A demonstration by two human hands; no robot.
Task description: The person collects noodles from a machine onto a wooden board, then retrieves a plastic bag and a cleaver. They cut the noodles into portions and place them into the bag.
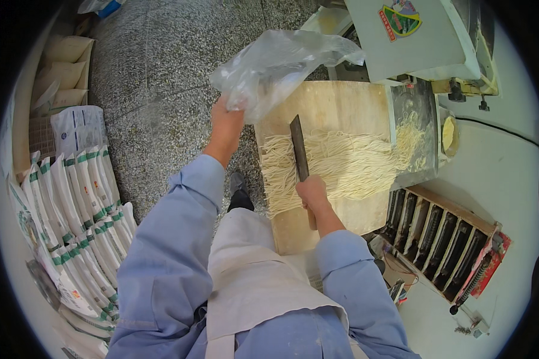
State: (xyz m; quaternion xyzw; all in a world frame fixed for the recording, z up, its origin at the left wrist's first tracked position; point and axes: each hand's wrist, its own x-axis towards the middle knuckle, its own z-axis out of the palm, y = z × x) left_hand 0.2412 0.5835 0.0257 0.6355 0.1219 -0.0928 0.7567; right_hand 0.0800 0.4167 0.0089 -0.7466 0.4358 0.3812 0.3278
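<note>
My left hand grips the gathered end of a clear plastic bag, which billows out above the far left corner of a wooden board. In my right hand is the wooden handle of a long, dark-bladed knife. Its blade points away from me, over the left part of a wide layer of fresh noodles. I cannot tell whether the blade touches them. The strands run from left to right across the board, and their right ends reach its far side.
Loose noodle scraps lie on a metal surface beside the board, below a pale machine housing. A wooden rack of dark rollers stands at lower right. White packed bags are stacked at left, along the speckled floor.
</note>
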